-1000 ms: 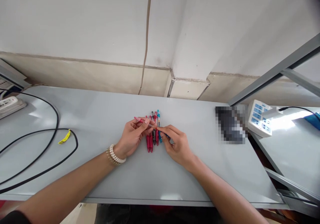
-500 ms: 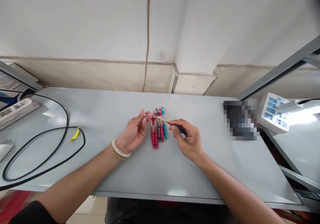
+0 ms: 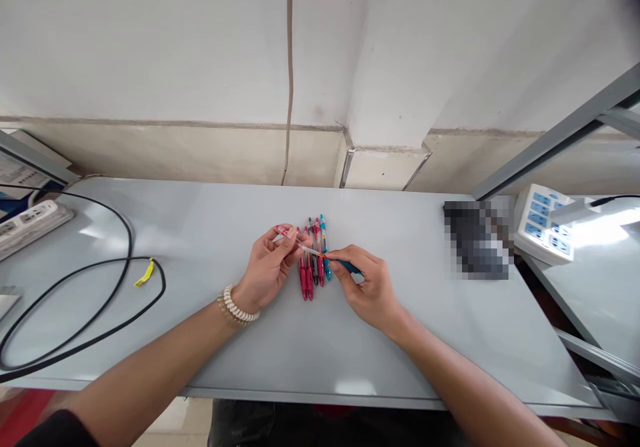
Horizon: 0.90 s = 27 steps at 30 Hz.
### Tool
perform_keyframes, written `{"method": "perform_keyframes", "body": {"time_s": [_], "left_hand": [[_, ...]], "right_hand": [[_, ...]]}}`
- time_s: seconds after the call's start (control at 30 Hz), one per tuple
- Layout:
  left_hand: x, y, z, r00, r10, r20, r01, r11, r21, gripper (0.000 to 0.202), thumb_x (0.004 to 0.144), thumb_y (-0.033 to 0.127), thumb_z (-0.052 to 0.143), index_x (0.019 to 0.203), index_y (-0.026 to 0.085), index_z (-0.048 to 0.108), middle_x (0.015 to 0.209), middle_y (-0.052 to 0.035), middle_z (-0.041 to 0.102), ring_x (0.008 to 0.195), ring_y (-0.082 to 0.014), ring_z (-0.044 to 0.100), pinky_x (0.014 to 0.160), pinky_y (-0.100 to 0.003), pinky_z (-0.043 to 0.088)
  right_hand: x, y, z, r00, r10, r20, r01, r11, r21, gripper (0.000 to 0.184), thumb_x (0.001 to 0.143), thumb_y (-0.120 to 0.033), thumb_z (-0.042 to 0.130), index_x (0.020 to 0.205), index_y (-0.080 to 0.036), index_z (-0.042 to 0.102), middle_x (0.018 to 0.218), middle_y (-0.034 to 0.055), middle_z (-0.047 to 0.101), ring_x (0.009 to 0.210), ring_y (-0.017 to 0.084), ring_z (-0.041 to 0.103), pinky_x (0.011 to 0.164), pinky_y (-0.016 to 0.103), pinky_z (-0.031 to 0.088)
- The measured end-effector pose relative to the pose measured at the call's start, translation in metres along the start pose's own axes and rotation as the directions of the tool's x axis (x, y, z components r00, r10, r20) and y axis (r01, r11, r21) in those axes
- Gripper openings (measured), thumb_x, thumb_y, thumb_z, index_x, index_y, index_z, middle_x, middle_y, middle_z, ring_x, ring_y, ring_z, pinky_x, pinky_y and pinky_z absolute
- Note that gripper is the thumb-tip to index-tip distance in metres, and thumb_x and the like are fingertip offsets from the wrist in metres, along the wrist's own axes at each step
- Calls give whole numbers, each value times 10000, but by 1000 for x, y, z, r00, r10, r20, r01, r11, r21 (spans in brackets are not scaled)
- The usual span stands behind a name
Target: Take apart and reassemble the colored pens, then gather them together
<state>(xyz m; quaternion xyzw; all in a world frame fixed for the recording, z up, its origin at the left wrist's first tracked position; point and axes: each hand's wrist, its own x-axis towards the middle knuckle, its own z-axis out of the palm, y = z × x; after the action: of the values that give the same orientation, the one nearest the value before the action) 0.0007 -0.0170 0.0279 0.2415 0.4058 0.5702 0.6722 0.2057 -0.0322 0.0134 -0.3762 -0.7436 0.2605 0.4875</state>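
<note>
Left hand [image 3: 267, 267], right hand [image 3: 363, 284] pinch refill [image 3: 303, 244] above pens [image 3: 313, 280].

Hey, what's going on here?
A person is handling pens over a grey table. The left hand pinches a thin refill with a pink end, and the right hand grips a teal pen. The two meet just above a row of pens in red, black and teal.

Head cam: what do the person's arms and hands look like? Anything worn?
The left hand and right hand are bare, with no gloves. A chunky cream beaded bracelet circles the left wrist. A black sleeve shows at the bottom edge on the left arm. The right forearm shows no sleeve or band.
</note>
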Motion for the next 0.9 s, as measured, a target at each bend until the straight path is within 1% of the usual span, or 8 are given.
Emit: {"method": "perform_keyframes", "body": {"time_s": [0.2, 0.33, 0.4, 0.5, 0.63, 0.7, 0.77, 0.9], "left_hand": [[-8, -10, 6, 999, 46, 24, -49, 986, 157, 482, 785, 392, 975, 964, 171, 586, 927, -66, 836, 896, -139, 810, 822, -196, 664], [-10, -12, 7, 999, 18, 26, -21, 990, 137, 504, 776, 410, 980, 965, 174, 577, 922, -49, 829, 885, -121, 803, 866, -207, 660], [-10, -11, 7, 1000, 16, 12, -17, 994, 105, 526, 746, 401, 1001, 955, 175, 575, 903, -34, 820, 873, -108, 797, 867, -192, 654], [-10, -12, 7, 1000, -2, 19, 1, 995, 97, 543, 733, 414, 1005, 959, 177, 571, 916, -30, 812, 885, -114, 798, 825, -177, 653], [-11, -16, 6, 999, 9, 31, -12, 994, 106, 549, 753, 412, 994, 985, 189, 550, 919, -32, 811, 873, -120, 800, 796, -178, 653], [-9, -17, 5, 999, 48, 19, -49, 994, 100, 546, 762, 394, 992, 991, 191, 540, 916, -31, 817, 829, -103, 790, 793, -177, 652], [-6, -16, 4, 996, 94, 4, -94, 991, 91, 543, 763, 385, 992, 987, 188, 539, 937, -43, 828, 834, -101, 790, 808, -181, 653], [0, -13, 2, 991, 134, 1, -133, 986, 98, 518, 764, 381, 990, 969, 175, 562, 951, -75, 837, 912, -138, 809, 813, -184, 652]], "right_hand": [[-2, 2, 2, 996, -86, -9, 85, 993, -79, 190, 999, -121, 663, 1120, -191, 793, 1055, 88, 674, 863, 138, 695, 742, 259, 629], [-2, -3, 3, 996, -85, -1, 85, 995, -42, 311, 994, -117, 650, 1281, -179, 753, 1097, 106, 694, 983, 157, 720, 877, 281, 657], [-2, -4, 4, 993, -105, -47, 105, 994, -1, 290, 984, -91, 646, 1230, -188, 767, 1094, 96, 730, 975, 145, 742, 890, 268, 658], [-3, -3, 7, 988, -92, -122, 100, 993, 61, 173, 955, -85, 707, 1057, -200, 786, 1027, 64, 788, 913, 137, 773, 836, 241, 660], [-4, 0, 9, 996, 31, -88, -23, 995, 92, 79, 993, -167, 707, 1020, -200, 774, 806, 6, 766, 652, 99, 715, 615, 196, 613], [-4, -1, 7, 998, 32, -48, -29, 998, 63, 162, 970, -203, 753, 1132, -199, 760, 912, 32, 790, 729, 119, 746, 675, 221, 647], [-2, -1, 4, 999, -27, -33, 27, 1000, 11, 375, 909, -213, 825, 1271, -194, 731, 1154, 102, 780, 988, 183, 779, 868, 300, 684], [1, 1, -1, 994, -93, -61, 93, 996, 1, 157, 963, -100, 693, 1026, -212, 784, 1075, 73, 787, 978, 159, 778, 874, 284, 675]]}}
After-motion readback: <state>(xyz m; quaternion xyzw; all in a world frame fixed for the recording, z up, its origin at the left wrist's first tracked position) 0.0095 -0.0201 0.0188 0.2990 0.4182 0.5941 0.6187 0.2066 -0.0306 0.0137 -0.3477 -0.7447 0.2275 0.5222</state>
